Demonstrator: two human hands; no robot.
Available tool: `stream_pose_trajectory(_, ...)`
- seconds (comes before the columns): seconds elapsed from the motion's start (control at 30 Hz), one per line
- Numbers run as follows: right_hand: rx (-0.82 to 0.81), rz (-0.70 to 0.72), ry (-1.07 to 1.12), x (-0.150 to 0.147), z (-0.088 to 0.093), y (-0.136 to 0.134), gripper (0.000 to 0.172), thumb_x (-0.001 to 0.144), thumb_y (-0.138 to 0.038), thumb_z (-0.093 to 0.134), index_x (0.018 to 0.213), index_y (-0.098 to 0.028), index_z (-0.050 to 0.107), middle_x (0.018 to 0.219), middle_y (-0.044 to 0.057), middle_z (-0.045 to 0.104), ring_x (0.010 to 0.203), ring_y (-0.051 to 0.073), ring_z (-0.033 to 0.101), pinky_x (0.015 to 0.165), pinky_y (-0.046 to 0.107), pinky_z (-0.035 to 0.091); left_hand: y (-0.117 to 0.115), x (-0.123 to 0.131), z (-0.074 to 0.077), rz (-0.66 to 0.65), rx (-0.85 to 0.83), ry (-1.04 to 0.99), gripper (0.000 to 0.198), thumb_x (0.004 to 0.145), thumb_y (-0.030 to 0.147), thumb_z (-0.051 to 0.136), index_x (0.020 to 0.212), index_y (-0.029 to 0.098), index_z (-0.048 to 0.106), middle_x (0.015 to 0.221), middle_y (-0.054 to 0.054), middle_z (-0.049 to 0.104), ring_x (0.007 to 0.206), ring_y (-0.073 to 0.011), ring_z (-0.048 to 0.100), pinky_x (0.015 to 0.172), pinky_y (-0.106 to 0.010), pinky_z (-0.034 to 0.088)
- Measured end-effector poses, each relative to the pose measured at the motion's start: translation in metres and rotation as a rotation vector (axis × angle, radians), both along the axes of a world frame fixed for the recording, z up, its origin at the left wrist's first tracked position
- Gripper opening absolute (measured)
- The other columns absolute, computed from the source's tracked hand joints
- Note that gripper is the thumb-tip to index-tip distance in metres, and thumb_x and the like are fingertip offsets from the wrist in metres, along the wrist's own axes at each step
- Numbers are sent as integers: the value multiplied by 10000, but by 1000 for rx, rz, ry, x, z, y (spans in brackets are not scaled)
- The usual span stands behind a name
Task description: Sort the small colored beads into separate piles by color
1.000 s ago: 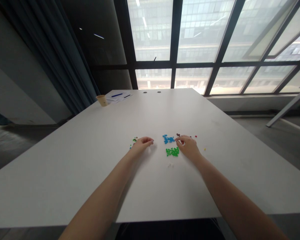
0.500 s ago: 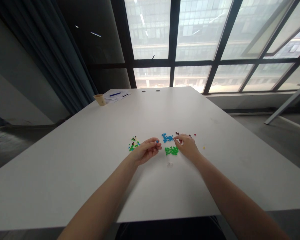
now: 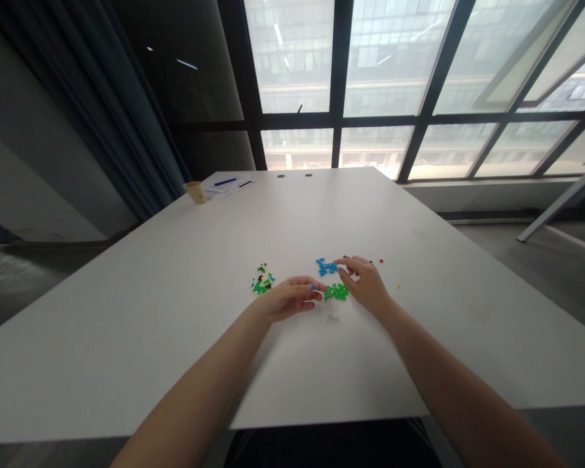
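My left hand (image 3: 296, 299) is closed, pinching a small blue toy brick (image 3: 312, 287) between thumb and fingers. It hovers at the left edge of a pile of small green bricks (image 3: 337, 292). My right hand (image 3: 364, 279) has its index finger and thumb apart, with no piece visible between them. Its fingertips are at the right side of a pile of blue bricks (image 3: 324, 266). Partly behind that hand lie a few dark brown pieces (image 3: 346, 257). A mixed-colour pile of bricks (image 3: 262, 281) lies left of my left hand.
Whitish pieces (image 3: 332, 318) lie on the white table (image 3: 292, 221) nearer to me. To the right are a red piece (image 3: 381, 261) and a yellow piece (image 3: 398, 286). A paper cup (image 3: 195, 192) stands far left beside papers with a blue pen (image 3: 225, 182).
My left hand has moved right and slightly nearer to me, toward the green pile, still with the blue brick. My right hand's index finger and thumb have parted over the blue pile's edge.
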State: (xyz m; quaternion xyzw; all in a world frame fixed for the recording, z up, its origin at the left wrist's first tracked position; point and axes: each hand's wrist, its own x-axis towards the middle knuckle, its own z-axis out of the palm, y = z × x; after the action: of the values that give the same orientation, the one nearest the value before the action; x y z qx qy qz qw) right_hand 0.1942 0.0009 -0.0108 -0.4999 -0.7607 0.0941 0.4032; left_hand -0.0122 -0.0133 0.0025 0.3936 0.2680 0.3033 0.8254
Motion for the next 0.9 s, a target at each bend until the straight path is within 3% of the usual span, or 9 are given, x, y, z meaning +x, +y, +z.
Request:
stream_pose_trajectory(0.17,136,167,53,-9,12,-14,229,800,-244,463,962,-199,618,655,4,518,660,133,480,724,285,392,2,2,-3,36,-34,46,186,618,246,709,774,164,650,910,-59,617,754,-101,543,642,-214,371)
stream_pose_trajectory(0.33,182,302,30,-19,16,-24,172,774,-247,522,897,-210,635,694,16,554,686,135,491,734,292,400,3,5,-8,63,-55,93,180,644,238,693,796,157,643,783,-25,599,693,-68,532,614,-188,360)
stream_pose_trajectory(0.6,175,319,-7,-25,7,-22,104,760,-196,548,804,-212,641,718,20,569,712,138,504,723,288,407,3,8,-12,53,-66,118,198,621,226,708,780,143,625,709,-5,566,651,-57,511,590,-179,349)
stream_pose_trajectory(0.7,188,300,-7,-23,7,-19,98,755,-189,560,801,-209,645,698,14,559,698,134,504,719,285,407,4,9,-11,56,-42,149,222,643,262,686,825,154,619,774,-13,574,668,-57,516,593,-174,351)
stream_pose_trajectory(0.8,177,193,-7,-9,6,-8,112,747,-206,574,823,-209,656,684,11,552,684,135,502,718,283,406,7,7,-10,143,94,319,248,691,310,626,896,173,601,876,-32,584,704,-78,528,618,-192,368)
stream_pose_trajectory(0.9,105,-1,-2,13,-2,9,138,746,-246,573,836,-210,671,677,12,548,659,136,505,684,275,404,12,-1,-7,346,495,746,206,730,308,550,870,166,602,855,-47,590,736,-124,528,679,-246,388)
